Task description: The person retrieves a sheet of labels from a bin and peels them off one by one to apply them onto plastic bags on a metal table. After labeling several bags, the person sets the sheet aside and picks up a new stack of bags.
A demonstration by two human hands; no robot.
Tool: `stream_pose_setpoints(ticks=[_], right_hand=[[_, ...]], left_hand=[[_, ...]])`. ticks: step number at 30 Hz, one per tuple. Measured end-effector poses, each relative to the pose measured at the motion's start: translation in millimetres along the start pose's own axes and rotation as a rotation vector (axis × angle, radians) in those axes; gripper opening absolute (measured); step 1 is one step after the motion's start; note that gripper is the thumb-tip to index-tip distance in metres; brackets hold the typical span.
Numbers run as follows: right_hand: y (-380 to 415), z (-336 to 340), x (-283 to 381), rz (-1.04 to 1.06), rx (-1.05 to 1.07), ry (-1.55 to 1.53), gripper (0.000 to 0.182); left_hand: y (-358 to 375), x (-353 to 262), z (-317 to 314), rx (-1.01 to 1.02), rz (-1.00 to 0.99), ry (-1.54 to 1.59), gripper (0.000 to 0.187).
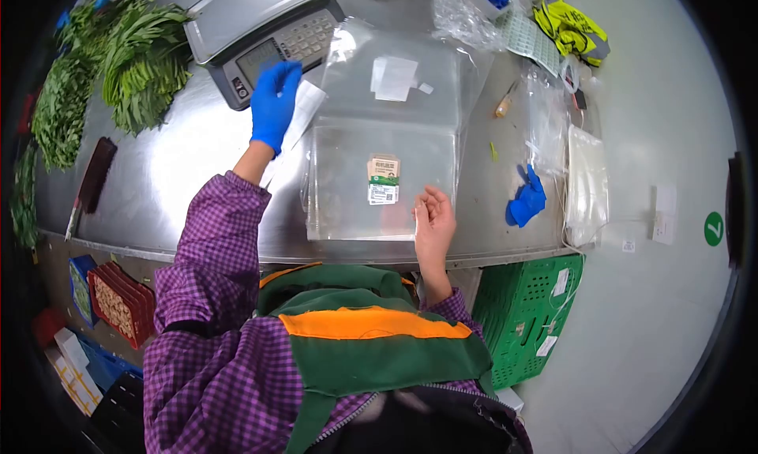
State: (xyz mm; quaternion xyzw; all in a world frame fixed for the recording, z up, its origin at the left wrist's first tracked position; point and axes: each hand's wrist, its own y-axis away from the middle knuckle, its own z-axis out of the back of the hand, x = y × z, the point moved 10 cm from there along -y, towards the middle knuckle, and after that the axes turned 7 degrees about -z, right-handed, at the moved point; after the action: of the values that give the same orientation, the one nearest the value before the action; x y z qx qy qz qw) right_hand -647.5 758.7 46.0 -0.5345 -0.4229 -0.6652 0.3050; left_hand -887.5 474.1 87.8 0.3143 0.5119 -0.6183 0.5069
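My left hand [275, 105], in a blue glove, is over the front edge of the scale, beside a white paper strip [306, 113]. Its fingers are bent together, and whatever may be between them is hidden. My right hand [434, 223] is bare, at the right edge of a stack of clear plastic bags [343, 197]. Its fingers are loosely curled and a little apart, with nothing visible in them. A printed label [384, 179] with a green band lies on the top bag, left of my right hand. Further back, small white papers [393, 78] show on the bags.
A digital scale [260, 47] stands at the back left, beside bunches of leafy greens [146, 67]. A brush [96, 174] lies on the left. To the right are a blue glove [527, 197], a wooden-handled tool [504, 103] and a yellow vest [572, 29]. Green crates [525, 320] stand below.
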Motion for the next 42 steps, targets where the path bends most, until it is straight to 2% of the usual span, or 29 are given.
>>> stream_pose_setpoints(ticks=[1, 2, 3, 5, 6, 8, 9, 11, 14, 18, 20, 21, 23, 24, 25, 27, 28, 29, 30, 31, 32, 34, 35, 36, 37, 38, 39, 41, 42], right_hand=[[2, -5, -7, -0.038, 0.024, -0.018, 0.029], [4, -13, -14, -0.077, 0.048, -0.038, 0.028], [5, -20, -14, -0.079, 0.064, -0.042, 0.028], [8, -32, -15, -0.113, 0.123, -0.022, 0.026], [8, -37, -15, -0.110, 0.138, -0.016, 0.026], [7, -46, -14, -0.094, 0.165, 0.023, 0.024], [7, -49, -15, -0.087, 0.174, 0.028, 0.024], [6, -54, -18, -0.102, 0.197, 0.040, 0.022], [4, -68, -15, -0.141, 0.211, 0.013, 0.021], [3, -87, -17, -0.194, 0.266, 0.052, 0.021], [3, -98, -19, -0.178, 0.311, 0.047, 0.021], [5, -101, -19, -0.174, 0.321, 0.053, 0.021], [10, -107, -23, -0.210, 0.365, 0.078, 0.021], [11, -109, -24, -0.207, 0.373, 0.081, 0.021], [12, -109, -27, -0.217, 0.383, 0.107, 0.021], [10, -108, -31, -0.227, 0.392, 0.134, 0.021], [7, -105, -39, -0.316, 0.381, 0.043, 0.023], [7, -102, -47, -0.408, 0.363, -0.048, 0.025], [8, -100, -42, -0.419, 0.353, -0.045, 0.025], [9, -107, -32, -0.485, 0.376, -0.177, 0.028], [12, -113, -23, -0.548, 0.395, -0.313, 0.031], [14, -123, -6, -0.546, 0.408, -0.315, 0.032], [16, -128, -1, -0.536, 0.432, -0.320, 0.035], [17, -127, -2, -0.535, 0.428, -0.321, 0.035], [18, -131, 7, -0.424, 0.493, -0.225, 0.035], [21, -135, 15, -0.312, 0.554, -0.129, 0.036], [21, -135, 15, -0.311, 0.549, -0.130, 0.036], [16, -128, 19, -0.248, 0.482, -0.150, 0.034], [18, -128, 19, -0.248, 0.478, -0.151, 0.034]], left_hand=[[13, 20, 5, 0.045, 0.001, -0.171, 0.028], [29, 42, 9, 0.063, -0.091, -0.249, 0.035], [44, 76, 9, 0.133, -0.104, -0.381, 0.047], [68, 109, 14, 0.151, -0.028, -0.612, 0.059], [70, 103, 19, 0.137, -0.020, -0.616, 0.059], [68, 90, 9, 0.280, 0.012, -0.659, 0.068], [66, 80, 7, 0.249, -0.076, -0.661, 0.067], [66, 98, 2, 0.358, 0.103, -0.533, 0.064], [70, 113, 0, 0.455, 0.136, -0.549, 0.063], [80, 116, 15, 0.432, 0.239, -0.503, 0.069], [76, 106, 33, 0.190, 0.204, -0.360, 0.072], [74, 102, 37, 0.177, 0.207, -0.360, 0.072], [78, 109, 34, 0.311, 0.350, -0.373, 0.076], [78, 115, 34, 0.335, 0.336, -0.396, 0.065], [82, 122, 37, 0.329, 0.338, -0.397, 0.065], [92, 130, 32, 0.281, 0.388, -0.059, 0.049], [92, 105, 35, 0.200, 0.295, 0.013, 0.032], [97, 89, 33, 0.206, 0.299, 0.016, 0.032], [95, 46, 32, 0.256, 0.149, 0.047, 0.031], [97, 9, 29, 0.303, 0.000, 0.081, 0.031], [102, -2, 28, 0.313, 0.009, 0.088, 0.031], [111, -49, 21, 0.385, -0.317, -0.048, 0.031], [115, -56, 18, 0.388, -0.318, -0.045, 0.031], [121, -73, 16, 0.375, -0.433, -0.092, 0.033], [129, -87, 16, 0.361, -0.548, -0.140, 0.034], [135, -86, 11, 0.435, -0.540, -0.168, 0.033], [139, -90, 11, 0.438, -0.543, -0.165, 0.033], [135, -75, 21, 0.327, -0.223, 0.286, 0.036], [138, -70, 20, 0.426, -0.083, 0.369, 0.036]])
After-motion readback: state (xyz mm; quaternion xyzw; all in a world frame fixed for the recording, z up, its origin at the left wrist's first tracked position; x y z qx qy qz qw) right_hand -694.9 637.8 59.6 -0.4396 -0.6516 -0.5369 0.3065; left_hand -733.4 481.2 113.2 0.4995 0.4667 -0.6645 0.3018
